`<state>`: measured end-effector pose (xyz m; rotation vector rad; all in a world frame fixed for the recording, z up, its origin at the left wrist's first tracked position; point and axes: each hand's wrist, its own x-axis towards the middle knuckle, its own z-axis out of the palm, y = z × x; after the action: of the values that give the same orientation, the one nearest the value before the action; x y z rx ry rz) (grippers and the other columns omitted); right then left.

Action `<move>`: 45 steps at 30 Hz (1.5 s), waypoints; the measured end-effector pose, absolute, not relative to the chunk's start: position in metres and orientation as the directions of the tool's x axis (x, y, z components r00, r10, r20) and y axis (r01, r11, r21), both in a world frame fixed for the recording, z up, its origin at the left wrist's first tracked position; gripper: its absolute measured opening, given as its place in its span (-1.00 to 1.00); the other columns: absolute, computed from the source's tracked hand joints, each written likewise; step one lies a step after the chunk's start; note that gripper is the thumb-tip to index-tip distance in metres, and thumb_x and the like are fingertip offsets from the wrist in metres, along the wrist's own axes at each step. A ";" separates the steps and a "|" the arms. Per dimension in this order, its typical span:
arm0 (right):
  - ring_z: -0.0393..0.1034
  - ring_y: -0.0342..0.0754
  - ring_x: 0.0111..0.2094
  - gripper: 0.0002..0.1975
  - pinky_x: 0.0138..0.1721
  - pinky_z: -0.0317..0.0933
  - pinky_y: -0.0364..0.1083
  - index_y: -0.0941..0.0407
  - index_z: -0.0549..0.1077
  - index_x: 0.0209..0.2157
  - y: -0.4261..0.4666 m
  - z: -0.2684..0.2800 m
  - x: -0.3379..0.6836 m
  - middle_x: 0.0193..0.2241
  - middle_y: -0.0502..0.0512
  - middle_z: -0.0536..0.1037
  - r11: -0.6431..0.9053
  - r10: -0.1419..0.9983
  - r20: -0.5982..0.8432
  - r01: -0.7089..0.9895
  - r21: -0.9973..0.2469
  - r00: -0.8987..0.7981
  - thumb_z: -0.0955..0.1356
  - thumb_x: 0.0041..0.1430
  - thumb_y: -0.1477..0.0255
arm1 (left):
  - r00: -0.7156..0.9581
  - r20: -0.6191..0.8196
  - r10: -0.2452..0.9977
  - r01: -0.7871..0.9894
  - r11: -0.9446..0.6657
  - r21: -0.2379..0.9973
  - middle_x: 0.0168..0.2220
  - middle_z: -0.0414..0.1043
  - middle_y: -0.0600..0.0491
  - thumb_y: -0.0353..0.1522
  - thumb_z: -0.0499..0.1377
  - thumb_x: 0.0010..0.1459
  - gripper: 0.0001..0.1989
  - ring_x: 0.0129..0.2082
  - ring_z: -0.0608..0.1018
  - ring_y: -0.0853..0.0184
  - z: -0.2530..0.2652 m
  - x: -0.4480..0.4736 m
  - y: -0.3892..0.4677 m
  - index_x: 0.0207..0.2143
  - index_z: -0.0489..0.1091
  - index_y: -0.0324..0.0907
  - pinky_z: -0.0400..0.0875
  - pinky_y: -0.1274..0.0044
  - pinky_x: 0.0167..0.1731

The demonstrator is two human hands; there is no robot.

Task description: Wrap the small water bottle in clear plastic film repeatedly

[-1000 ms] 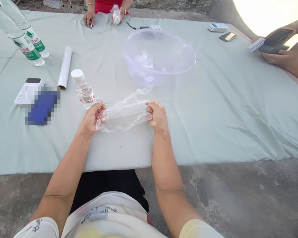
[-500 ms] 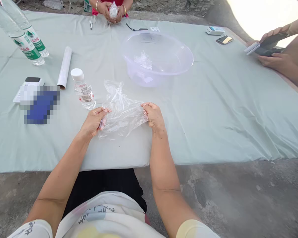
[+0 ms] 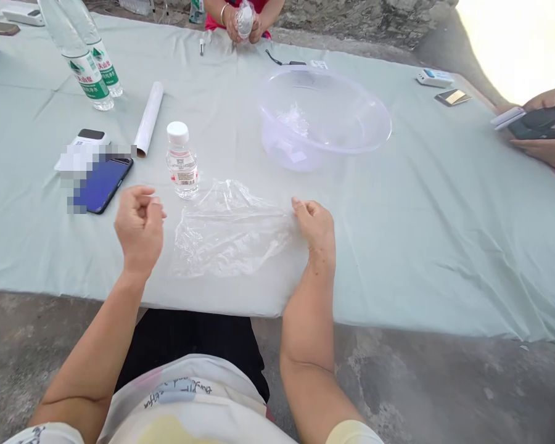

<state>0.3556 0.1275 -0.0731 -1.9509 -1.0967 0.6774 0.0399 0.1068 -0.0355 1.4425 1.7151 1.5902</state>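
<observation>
A sheet of clear plastic wrap lies spread and wrinkled on the table in front of me. My right hand pinches its right edge between thumb and fingers. My left hand is off the wrap, to its left, with the fingers curled in and nothing visible in them. Just behind the wrap's left part stands a small clear bottle with a white cap, upright. Farther back, a roll of plastic wrap lies on the cloth.
A translucent purple basin holds some crumpled clear plastic. Two large water bottles stand at the back left. A phone and a white device lie left. Across the table, a person's hands hold something plastic-wrapped; another person's hands are at right.
My left hand has let go of the plastic wrap and moved left. The wrap has come down flatter and wider on the table. My right hand keeps its edge. The view has shifted left.
</observation>
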 end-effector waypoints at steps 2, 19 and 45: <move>0.37 -0.03 -0.30 -0.63 -0.21 0.24 -0.02 0.11 0.45 -0.37 0.128 -0.074 0.354 -0.30 0.13 0.55 -0.213 0.807 0.162 0.536 -0.817 0.567 0.28 0.21 0.08 | -0.107 0.488 0.866 0.591 -0.339 0.732 -0.31 0.50 0.11 -0.46 0.11 0.26 -0.86 -0.32 0.57 0.38 -0.028 0.064 0.106 -0.17 0.41 -0.12 0.46 0.48 -0.24; 0.21 0.24 0.24 -0.75 0.24 0.07 0.25 0.07 0.55 -0.13 0.174 -0.098 0.285 0.14 0.27 0.44 -0.061 0.978 0.127 0.813 -0.580 0.164 0.36 0.18 0.31 | 0.569 0.283 0.772 0.766 -0.623 0.157 0.13 0.42 -0.26 -0.40 0.10 0.32 -0.72 0.24 0.38 -0.01 -0.107 0.108 0.144 0.03 0.43 -0.28 0.33 0.20 0.16; 0.43 -0.04 0.09 -0.13 0.02 0.35 -0.04 -0.02 0.05 0.32 0.199 -0.052 0.195 0.17 0.12 0.46 0.244 0.957 0.107 0.556 -0.794 -0.268 0.50 0.06 0.27 | 0.337 0.082 0.938 0.875 -0.344 0.339 0.45 -0.02 -0.22 -0.16 0.04 0.35 -0.41 0.46 -0.06 -0.10 -0.102 0.103 0.130 0.36 0.20 -0.18 -0.26 -0.01 0.38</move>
<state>0.1951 0.1994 -0.0524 -1.3774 -1.9208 0.8629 0.1032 0.1304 -0.1020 2.3668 1.6392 0.3870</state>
